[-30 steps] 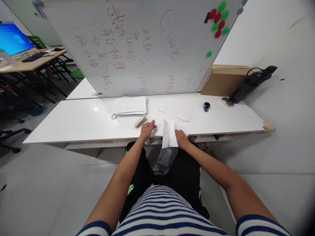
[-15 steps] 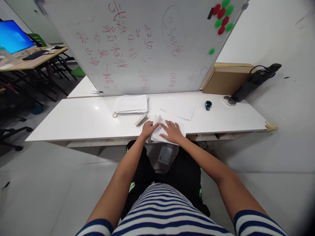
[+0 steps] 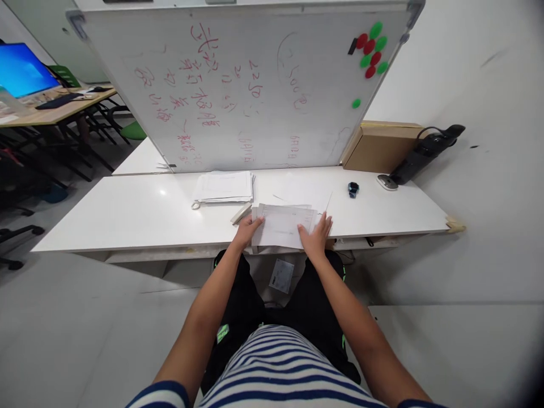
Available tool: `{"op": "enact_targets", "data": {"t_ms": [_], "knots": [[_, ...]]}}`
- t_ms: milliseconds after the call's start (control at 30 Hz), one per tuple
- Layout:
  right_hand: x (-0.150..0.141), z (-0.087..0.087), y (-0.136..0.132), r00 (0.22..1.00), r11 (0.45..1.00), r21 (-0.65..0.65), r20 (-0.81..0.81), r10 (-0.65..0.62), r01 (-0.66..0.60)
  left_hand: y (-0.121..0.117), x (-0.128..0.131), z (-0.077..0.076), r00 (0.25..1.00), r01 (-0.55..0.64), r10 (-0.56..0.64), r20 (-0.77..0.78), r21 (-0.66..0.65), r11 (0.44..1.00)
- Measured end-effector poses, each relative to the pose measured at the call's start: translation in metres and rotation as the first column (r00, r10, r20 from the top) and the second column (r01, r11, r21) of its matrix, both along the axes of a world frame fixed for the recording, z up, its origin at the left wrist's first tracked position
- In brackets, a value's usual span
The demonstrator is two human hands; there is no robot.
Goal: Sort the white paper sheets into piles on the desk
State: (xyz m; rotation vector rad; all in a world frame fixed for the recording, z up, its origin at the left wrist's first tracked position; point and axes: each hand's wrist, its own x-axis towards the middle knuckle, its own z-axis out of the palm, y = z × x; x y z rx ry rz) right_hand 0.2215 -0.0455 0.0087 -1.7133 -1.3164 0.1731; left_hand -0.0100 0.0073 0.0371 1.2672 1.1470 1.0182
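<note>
Several sheets of paper (image 3: 280,226) with faint print are held at the front edge of the white desk (image 3: 140,209). My left hand (image 3: 246,231) grips their left side, thumb on top, where the left margin looks folded. At the right side, my right hand (image 3: 315,235) has its thumb on the sheets and its other fingers spread along the edge. A pale stapler (image 3: 241,213) lies just beyond my left hand. A stack of papers (image 3: 224,186) rests farther back on the left, with a small white ring-shaped item (image 3: 195,205) at its corner.
A whiteboard (image 3: 263,113) stands along the desk's back. To the right are a dark watch (image 3: 352,189), a computer mouse (image 3: 387,182), a black bottle (image 3: 425,153) and a cardboard box (image 3: 382,146). Loose sheets (image 3: 297,190) lie behind the held papers. A grey packet (image 3: 281,276) shows below the desk edge.
The papers were folded over, then pressed flat under my right hand; now they are spread open between both hands. My right hand has shifted right to their edge, and the view has tilted slightly.
</note>
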Motion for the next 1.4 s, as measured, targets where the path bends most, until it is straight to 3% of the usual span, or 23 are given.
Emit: {"op": "enact_targets", "data": {"t_ms": [67, 133, 200, 333, 433, 567, 733, 1033, 1400], "knots": [[0.009, 0.003, -0.006, 0.97, 0.989, -0.046, -0.205, 0.132, -0.144, -0.013, 0.0, 0.003, 0.999, -0.017, 0.016, 0.049, 0.009, 1.0], [0.018, 0.014, -0.009, 0.867, 0.91, -0.105, -0.363, 0.341, -0.401, -0.026, -0.001, 0.011, 0.997, -0.002, 0.0, 0.081, 0.027, 1.0], [0.024, 0.032, -0.008, 0.774, 0.851, -0.1, -0.481, 0.412, -0.515, -0.035, -0.002, 0.023, 0.996, 0.023, -0.029, 0.089, 0.072, 0.997], [0.026, 0.07, 0.0, 0.75, 0.893, -0.016, -0.549, 0.368, -0.45, -0.04, -0.007, 0.051, 0.999, -0.004, -0.003, 0.035, 0.2, 0.98], [0.019, 0.081, 0.006, 0.796, 0.912, 0.024, -0.479, 0.369, -0.409, -0.031, -0.007, 0.058, 0.998, -0.052, 0.06, -0.029, 0.221, 0.974], [0.002, 0.065, 0.011, 0.849, 0.93, 0.009, -0.406, 0.339, -0.367, -0.017, 0.001, 0.041, 0.995, -0.091, 0.099, -0.022, 0.238, 0.967], [-0.012, 0.04, 0.016, 0.84, 0.911, -0.064, -0.42, 0.345, -0.406, -0.012, 0.013, 0.016, 0.994, -0.109, 0.11, 0.003, 0.161, 0.981], [-0.013, 0.044, 0.01, 0.837, 0.911, -0.126, -0.46, 0.297, -0.393, -0.016, 0.012, 0.022, 0.992, -0.119, 0.123, -0.021, 0.143, 0.983], [-0.016, 0.037, 0.007, 0.819, 0.898, -0.174, -0.505, 0.27, -0.403, -0.013, 0.01, 0.014, 0.98, -0.128, 0.161, -0.118, 0.246, 0.961]]}}
